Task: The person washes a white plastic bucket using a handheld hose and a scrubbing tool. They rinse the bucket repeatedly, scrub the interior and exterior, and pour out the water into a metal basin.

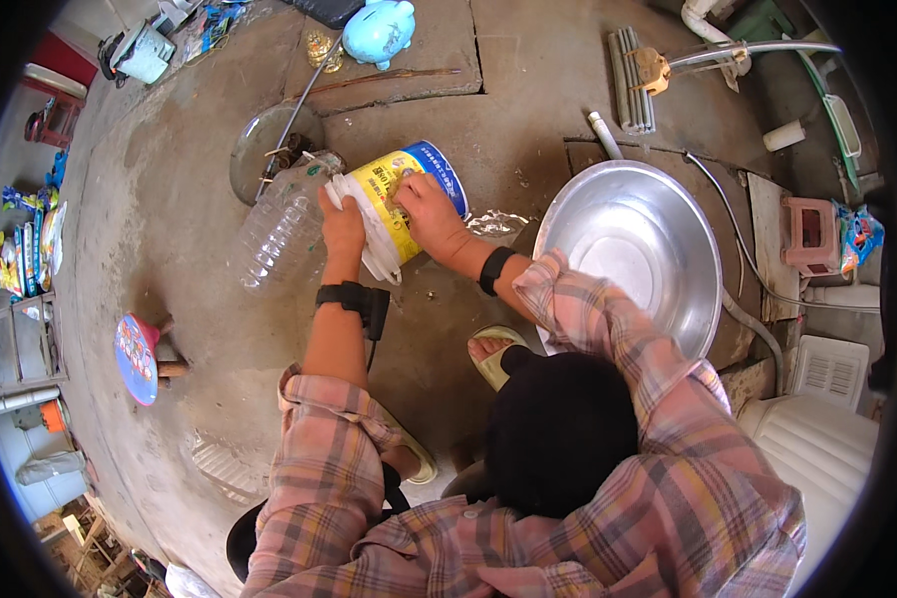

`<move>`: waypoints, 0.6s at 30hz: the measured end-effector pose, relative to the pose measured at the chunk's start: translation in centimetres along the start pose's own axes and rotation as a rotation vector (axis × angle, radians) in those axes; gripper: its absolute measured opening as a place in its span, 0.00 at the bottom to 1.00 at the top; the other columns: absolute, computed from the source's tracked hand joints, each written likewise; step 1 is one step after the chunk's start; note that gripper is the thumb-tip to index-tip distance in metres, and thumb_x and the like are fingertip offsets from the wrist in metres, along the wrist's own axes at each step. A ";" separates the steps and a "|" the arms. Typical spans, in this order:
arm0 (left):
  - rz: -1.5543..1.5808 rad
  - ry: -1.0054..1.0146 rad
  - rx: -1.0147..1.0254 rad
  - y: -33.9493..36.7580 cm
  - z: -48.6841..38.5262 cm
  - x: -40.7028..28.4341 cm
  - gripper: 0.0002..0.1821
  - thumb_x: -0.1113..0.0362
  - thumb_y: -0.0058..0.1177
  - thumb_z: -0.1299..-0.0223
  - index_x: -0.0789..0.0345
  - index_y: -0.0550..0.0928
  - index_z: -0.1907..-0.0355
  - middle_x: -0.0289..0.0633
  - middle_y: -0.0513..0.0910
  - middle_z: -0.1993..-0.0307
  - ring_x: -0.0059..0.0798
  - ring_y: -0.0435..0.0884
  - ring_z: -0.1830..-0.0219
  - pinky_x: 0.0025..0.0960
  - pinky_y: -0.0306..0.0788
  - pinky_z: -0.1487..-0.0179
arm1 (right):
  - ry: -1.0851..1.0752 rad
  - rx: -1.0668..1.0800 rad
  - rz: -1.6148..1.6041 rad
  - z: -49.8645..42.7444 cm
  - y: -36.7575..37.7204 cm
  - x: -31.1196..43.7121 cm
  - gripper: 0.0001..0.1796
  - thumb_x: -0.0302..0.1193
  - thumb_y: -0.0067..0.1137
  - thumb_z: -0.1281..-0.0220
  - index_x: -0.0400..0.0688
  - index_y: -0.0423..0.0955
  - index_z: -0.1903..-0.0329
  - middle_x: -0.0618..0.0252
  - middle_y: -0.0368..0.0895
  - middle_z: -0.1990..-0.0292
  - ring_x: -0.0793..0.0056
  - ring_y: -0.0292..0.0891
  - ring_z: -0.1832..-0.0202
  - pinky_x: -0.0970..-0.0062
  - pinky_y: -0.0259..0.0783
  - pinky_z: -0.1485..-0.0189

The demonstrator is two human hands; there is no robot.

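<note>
A plastic bucket (385, 176) with a yellow, blue and white printed label lies tilted on its side above the wet floor. My left hand (341, 228) grips its white rim, thumb on the outside. Against the yellow part of the label, the bent fingers of my right hand (435, 217) press; a small yellowish thing may be under the fingertips, but I cannot tell. Left of the bucket lies a large clear plastic bottle (280, 228). A wide metal basin (632, 232) stands on the right, near my right forearm.
Behind the bottle is a round clear container (250, 149) with a thin rod leaning in it. A blue piggy bank (378, 34) sits farther back. On the left stands a small round-topped stool (136, 359); a pink plastic stool (811, 235) and a hose (732, 224) are at right.
</note>
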State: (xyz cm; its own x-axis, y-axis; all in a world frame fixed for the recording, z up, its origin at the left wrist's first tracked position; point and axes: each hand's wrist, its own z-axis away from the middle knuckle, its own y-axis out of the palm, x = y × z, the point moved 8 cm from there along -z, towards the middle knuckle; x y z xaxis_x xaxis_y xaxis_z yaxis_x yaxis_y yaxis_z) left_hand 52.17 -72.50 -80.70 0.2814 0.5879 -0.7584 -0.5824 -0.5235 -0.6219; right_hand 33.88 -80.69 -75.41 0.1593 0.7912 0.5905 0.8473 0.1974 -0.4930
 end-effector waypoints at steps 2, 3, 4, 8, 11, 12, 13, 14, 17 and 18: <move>-0.002 0.011 0.031 -0.1 -1.5 -0.1 0.40 0.52 0.43 0.35 0.62 0.50 0.24 0.67 0.75 0.42 0.62 0.74 0.40 0.49 0.65 0.35 | 0.053 -0.004 -0.040 0.1 -0.2 -0.6 0.06 0.19 0.57 0.49 0.41 0.74 0.67 0.56 0.78 0.59 0.51 0.72 0.52 0.61 0.69 0.48; 0.013 0.042 0.032 -0.9 -3.2 0.9 0.41 0.51 0.45 0.35 0.63 0.50 0.24 0.67 0.75 0.42 0.61 0.75 0.40 0.48 0.66 0.36 | 0.138 -0.051 0.002 -0.6 -0.2 -0.8 0.06 0.20 0.58 0.48 0.43 0.75 0.67 0.56 0.78 0.58 0.51 0.72 0.51 0.61 0.68 0.47; 0.036 0.072 0.056 -0.8 -3.3 0.3 0.42 0.50 0.46 0.35 0.64 0.49 0.24 0.67 0.75 0.42 0.60 0.75 0.40 0.47 0.67 0.36 | 0.235 -0.094 0.064 -1.0 -0.9 -2.3 0.06 0.21 0.58 0.47 0.45 0.75 0.66 0.57 0.79 0.57 0.51 0.72 0.50 0.60 0.68 0.47; 0.407 0.051 -0.041 -0.2 -0.8 0.3 0.49 0.49 0.63 0.41 0.69 0.53 0.26 0.55 0.77 0.44 0.42 0.79 0.44 0.40 0.77 0.47 | 0.401 -0.016 0.091 -1.8 -0.5 -4.8 0.04 0.27 0.57 0.42 0.50 0.75 0.64 0.61 0.81 0.53 0.52 0.70 0.43 0.51 0.65 0.46; 0.066 0.337 -0.063 -0.4 2.1 1.3 0.41 0.57 0.62 0.39 0.71 0.58 0.30 0.54 0.79 0.48 0.40 0.82 0.50 0.36 0.79 0.53 | 0.370 -0.024 0.105 -1.3 0.0 -4.6 0.05 0.26 0.55 0.42 0.50 0.75 0.63 0.64 0.82 0.56 0.54 0.71 0.43 0.52 0.66 0.48; 0.109 0.199 0.056 -1.7 0.3 4.7 0.32 0.66 0.56 0.36 0.74 0.60 0.34 0.54 0.82 0.52 0.39 0.85 0.56 0.31 0.79 0.57 | 0.323 -0.047 0.082 -1.9 0.4 -3.5 0.05 0.26 0.55 0.42 0.49 0.74 0.63 0.65 0.82 0.57 0.54 0.72 0.43 0.52 0.66 0.48; 0.312 0.061 0.074 -1.5 1.3 4.3 0.29 0.68 0.53 0.35 0.74 0.61 0.35 0.54 0.82 0.53 0.39 0.86 0.58 0.29 0.79 0.59 | 0.322 -0.035 0.079 -1.3 -0.1 -4.7 0.05 0.25 0.55 0.42 0.49 0.74 0.63 0.64 0.82 0.57 0.54 0.73 0.44 0.53 0.67 0.49; 0.511 -0.082 0.090 -1.5 2.7 4.1 0.27 0.70 0.51 0.34 0.75 0.62 0.36 0.54 0.83 0.54 0.38 0.86 0.61 0.28 0.78 0.62 | 0.322 -0.023 0.076 -0.6 -0.6 -5.9 0.06 0.24 0.55 0.43 0.49 0.74 0.64 0.63 0.82 0.57 0.54 0.73 0.45 0.53 0.67 0.49; 0.211 0.020 -0.161 -5.2 3.4 4.5 0.27 0.68 0.48 0.32 0.70 0.63 0.32 0.55 0.83 0.55 0.45 0.83 0.50 0.42 0.72 0.48 | 0.303 -0.025 0.039 -1.4 -0.6 -5.6 0.07 0.22 0.56 0.45 0.48 0.75 0.64 0.61 0.82 0.59 0.54 0.75 0.47 0.56 0.68 0.50; -0.169 0.238 -0.350 -6.0 4.9 2.5 0.29 0.67 0.48 0.32 0.69 0.62 0.31 0.54 0.83 0.55 0.46 0.81 0.47 0.47 0.67 0.40 | 0.300 -0.022 0.037 -1.5 -0.5 -5.7 0.08 0.21 0.56 0.46 0.47 0.75 0.65 0.61 0.82 0.59 0.54 0.75 0.48 0.57 0.68 0.50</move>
State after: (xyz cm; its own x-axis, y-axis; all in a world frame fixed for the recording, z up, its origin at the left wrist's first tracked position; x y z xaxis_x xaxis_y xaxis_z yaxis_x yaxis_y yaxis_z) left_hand 52.61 -64.85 -77.92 0.5413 0.5467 -0.6389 -0.2318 -0.6333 -0.7383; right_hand 33.36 -86.20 -77.60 0.3298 0.5906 0.7365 0.8483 0.1570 -0.5057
